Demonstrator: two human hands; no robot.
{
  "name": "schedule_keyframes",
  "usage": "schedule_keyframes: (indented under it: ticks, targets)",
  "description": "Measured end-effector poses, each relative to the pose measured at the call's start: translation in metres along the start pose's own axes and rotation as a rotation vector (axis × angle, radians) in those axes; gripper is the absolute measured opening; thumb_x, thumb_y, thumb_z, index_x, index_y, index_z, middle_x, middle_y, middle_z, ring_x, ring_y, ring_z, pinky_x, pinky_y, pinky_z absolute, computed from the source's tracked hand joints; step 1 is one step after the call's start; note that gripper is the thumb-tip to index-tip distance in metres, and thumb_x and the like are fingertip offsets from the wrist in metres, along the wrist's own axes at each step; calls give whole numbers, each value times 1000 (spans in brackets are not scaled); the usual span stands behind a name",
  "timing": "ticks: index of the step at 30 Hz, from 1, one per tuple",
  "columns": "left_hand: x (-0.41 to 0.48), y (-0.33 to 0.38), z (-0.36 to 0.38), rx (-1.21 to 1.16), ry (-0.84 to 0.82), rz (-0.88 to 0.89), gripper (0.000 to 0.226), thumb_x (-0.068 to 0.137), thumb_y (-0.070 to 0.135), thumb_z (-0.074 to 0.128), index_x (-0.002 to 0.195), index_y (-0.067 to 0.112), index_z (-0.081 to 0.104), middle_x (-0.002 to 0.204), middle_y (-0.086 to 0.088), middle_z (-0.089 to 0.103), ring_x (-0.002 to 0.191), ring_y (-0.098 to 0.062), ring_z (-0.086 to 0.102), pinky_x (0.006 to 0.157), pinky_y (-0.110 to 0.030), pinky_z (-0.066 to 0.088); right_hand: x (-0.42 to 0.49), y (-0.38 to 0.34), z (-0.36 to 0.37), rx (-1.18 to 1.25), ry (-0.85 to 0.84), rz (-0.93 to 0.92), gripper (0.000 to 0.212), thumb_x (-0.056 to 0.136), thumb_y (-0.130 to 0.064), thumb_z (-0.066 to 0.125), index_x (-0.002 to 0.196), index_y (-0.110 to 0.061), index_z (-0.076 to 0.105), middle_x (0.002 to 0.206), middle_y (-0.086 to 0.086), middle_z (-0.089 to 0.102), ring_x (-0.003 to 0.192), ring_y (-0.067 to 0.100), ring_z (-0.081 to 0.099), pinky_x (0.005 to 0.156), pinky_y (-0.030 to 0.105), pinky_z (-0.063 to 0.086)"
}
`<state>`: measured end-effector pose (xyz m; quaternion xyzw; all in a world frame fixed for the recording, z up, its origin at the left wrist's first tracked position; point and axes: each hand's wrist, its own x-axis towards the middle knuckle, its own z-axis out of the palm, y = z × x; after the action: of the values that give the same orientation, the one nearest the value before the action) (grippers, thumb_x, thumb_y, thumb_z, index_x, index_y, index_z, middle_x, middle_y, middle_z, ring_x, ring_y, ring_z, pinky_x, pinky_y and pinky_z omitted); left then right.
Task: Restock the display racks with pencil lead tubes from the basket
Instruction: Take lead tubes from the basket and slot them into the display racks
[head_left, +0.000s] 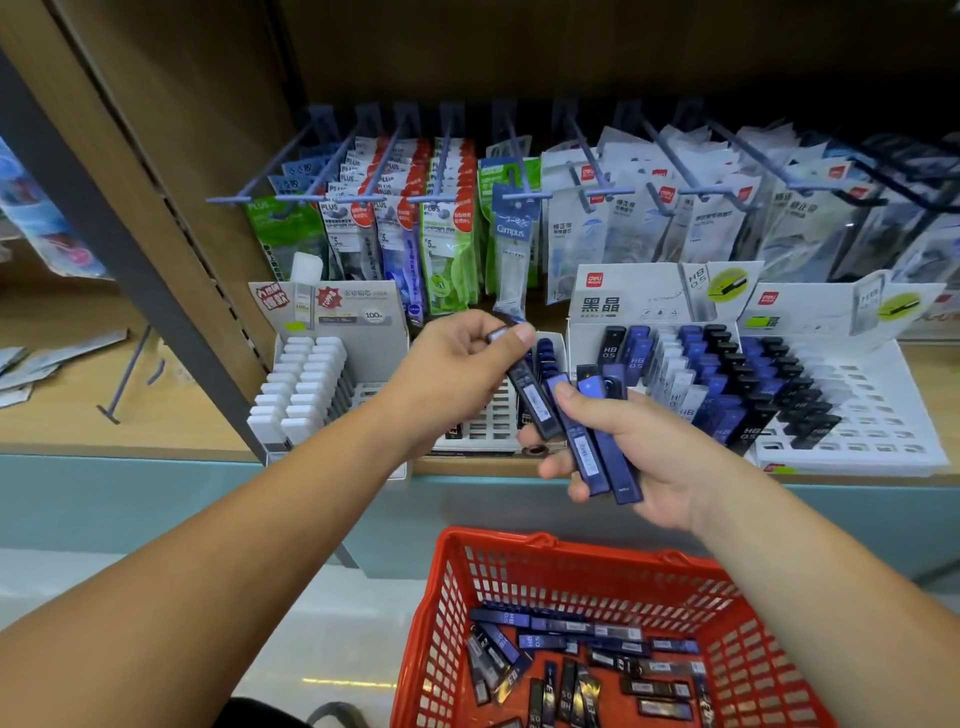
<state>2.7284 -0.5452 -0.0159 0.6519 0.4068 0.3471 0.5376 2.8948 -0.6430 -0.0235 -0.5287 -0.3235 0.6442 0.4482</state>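
Observation:
My left hand (457, 364) pinches the top of one dark blue pencil lead tube (532, 395) in front of the shelf. My right hand (639, 457) holds a bunch of blue lead tubes (605, 457) fanned upward, right beside that tube. Behind both hands sits a white display rack (488, 421) with a few blue tubes at its back. To its right stand two white racks (852, 415) partly filled with blue, black and clear tubes. Below, a red basket (441, 623) holds several loose lead tubes (582, 660).
A white rack of white-capped tubes (301, 389) stands at the left on the wooden shelf edge (156, 449). Packets of correction tape (395, 228) hang on grey pegs above the racks. A grey upright post (130, 260) slants at the left.

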Motion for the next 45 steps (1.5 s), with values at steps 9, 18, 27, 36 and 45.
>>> schedule_keyframes:
  ticks: [9, 18, 27, 36, 45]
  targets:
    - [-14, 3, 11, 95, -159, 39, 10, 103, 21, 63, 100, 12, 66, 63, 2, 61, 54, -16, 53, 48, -27, 43, -10, 1, -12, -89, -56, -40, 39, 83, -28, 74, 114, -6, 64, 99, 19, 75, 63, 24, 60, 44, 26, 34]
    - [-21, 0, 26, 105, -282, 95, 13, 100, 8, 67, 106, 4, 77, 99, -17, 77, 89, -28, 72, 84, -43, 61, -24, 4, -17, -379, -134, 7, 8, 92, -9, 75, 95, -10, 68, 72, 12, 62, 63, 23, 57, 43, 26, 35]
    - [-18, 7, 25, 121, -284, 11, 14, 104, 11, 59, 104, 7, 72, 90, -5, 72, 70, -2, 60, 63, -14, 46, -22, 10, -27, -312, -114, 34, 20, 95, -8, 70, 114, -4, 68, 73, 11, 59, 57, 20, 50, 43, 26, 34]
    - [-15, -4, 3, 133, -163, 1, 29, 99, 1, 63, 124, 16, 66, 80, 0, 65, 71, -10, 60, 60, -22, 48, -4, 11, -27, -6, 219, -171, 15, 95, -14, 70, 109, -8, 71, 72, 8, 58, 50, 17, 43, 48, 28, 30]
    - [-24, -6, 7, 120, -303, -34, 11, 97, 6, 68, 104, 9, 60, 70, -2, 66, 71, -20, 67, 52, -15, 44, 13, 16, -8, -69, 257, -219, 20, 94, -27, 73, 90, -10, 64, 70, 8, 60, 49, 19, 45, 49, 30, 33]
